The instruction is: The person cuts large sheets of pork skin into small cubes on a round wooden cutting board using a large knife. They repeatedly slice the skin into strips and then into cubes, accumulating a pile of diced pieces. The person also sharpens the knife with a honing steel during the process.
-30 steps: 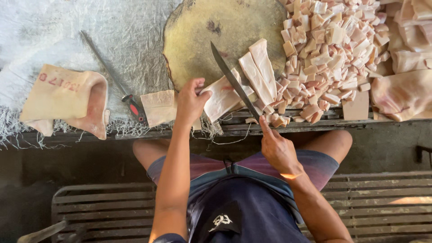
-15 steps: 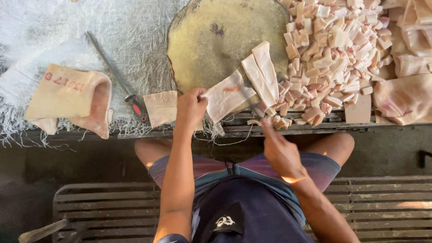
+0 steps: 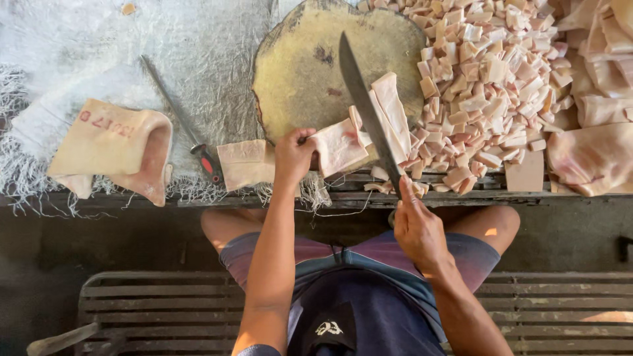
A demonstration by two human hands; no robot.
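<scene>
The person sits at the near edge of the worktable point(image 3: 461, 196), facing a round wooden chopping block point(image 3: 310, 72). The left hand point(image 3: 293, 155) is clamped on the near end of a pale strip of pork skin point(image 3: 339, 146), which lies across the block's near rim, just beside two more strips point(image 3: 392, 109). The right hand point(image 3: 419, 231) is closed around the handle of a long knife point(image 3: 366, 115), its blade raised and angled over the strips, tip pointing toward the far edge.

The left fingers lie close beside the blade's line, so a cut that drifts could probably catch them. The strip looks greasy and may slide under pressure, which would send the edge off course. It also overhangs the block's rim, so cut bits could drop over the near edge onto the person's lap.

A large heap of cut pieces point(image 3: 488, 79) fills the table's right side. Toward the left edge lie a folded slab of skin point(image 3: 112, 148), a smaller square piece point(image 3: 245, 163) and a sharpening steel point(image 3: 178, 118).
</scene>
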